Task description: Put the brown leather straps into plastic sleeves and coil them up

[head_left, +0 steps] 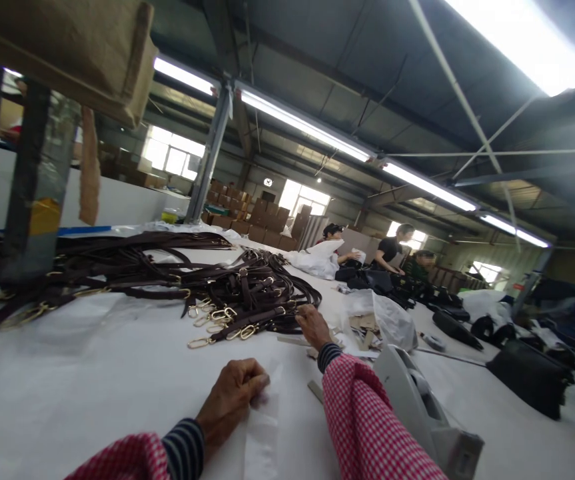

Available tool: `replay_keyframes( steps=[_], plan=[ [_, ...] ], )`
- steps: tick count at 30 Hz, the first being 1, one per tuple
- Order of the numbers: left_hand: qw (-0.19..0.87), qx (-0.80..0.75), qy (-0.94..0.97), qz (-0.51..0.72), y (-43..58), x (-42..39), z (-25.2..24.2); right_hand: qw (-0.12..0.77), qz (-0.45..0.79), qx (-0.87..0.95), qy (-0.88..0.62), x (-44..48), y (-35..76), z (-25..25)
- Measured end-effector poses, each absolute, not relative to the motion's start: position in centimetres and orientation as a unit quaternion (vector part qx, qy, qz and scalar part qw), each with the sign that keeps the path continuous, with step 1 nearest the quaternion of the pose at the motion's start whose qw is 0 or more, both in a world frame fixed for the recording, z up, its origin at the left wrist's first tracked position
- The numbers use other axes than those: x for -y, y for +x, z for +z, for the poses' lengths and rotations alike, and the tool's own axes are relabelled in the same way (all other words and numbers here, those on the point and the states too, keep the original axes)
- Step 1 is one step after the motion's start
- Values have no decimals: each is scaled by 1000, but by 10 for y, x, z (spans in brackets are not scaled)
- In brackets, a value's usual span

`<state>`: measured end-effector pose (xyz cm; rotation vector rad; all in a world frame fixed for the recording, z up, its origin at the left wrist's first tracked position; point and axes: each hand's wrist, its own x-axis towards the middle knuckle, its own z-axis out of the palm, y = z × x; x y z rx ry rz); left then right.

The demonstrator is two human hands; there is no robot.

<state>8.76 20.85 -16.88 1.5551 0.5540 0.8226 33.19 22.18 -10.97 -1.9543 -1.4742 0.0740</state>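
Note:
My left hand (232, 393) rests on the white table (92, 373) with its fingers curled down onto a thin clear plastic sleeve (262, 433), pinning its top end. My right hand (313, 325) reaches further out to the near edge of a heap of dark brown leather straps (247, 293) with gold clasps (217, 327); its fingers are bent over the straps and mostly hidden. Both arms wear red checked sleeves with striped cuffs.
A grey tape dispenser (427, 407) stands close to my right arm. White plastic bags (392, 320) and card scraps lie beyond it. Black bags (532, 377) sit at the right. Several people (392, 250) work at the far end. Cardboard boxes (262, 223) are stacked behind.

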Motion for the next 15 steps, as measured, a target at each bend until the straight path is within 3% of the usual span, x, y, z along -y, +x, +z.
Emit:
replay_keyframes(
  steps=[9, 15],
  plan=[
    [496, -265, 756, 335, 83, -204, -160, 140, -83, 616, -771, -244, 344, -118],
    [264, -170, 831, 459, 80, -201, -168, 62, -107, 697, -707, -168, 310, -81]
  ],
)
